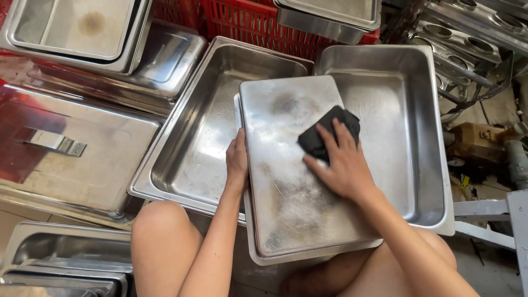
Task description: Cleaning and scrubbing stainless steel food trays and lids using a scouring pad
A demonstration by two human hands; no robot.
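Note:
An upturned steel tray [286,203] rests bottom-up across my knees, its surface scratched and smudged. My left hand [237,162] grips its left edge, fingers curled around the rim. My right hand [341,165] presses a dark crumpled cloth [324,132] flat against the upper right part of the tray's underside.
Two deep steel pans lie just beyond: one on the left [187,148], one on the right [412,137]. A flat steel lid with a handle [82,159] sits far left, more pans stacked above and below it. Red plastic crates [247,22] stand behind. Metal fittings clutter the right.

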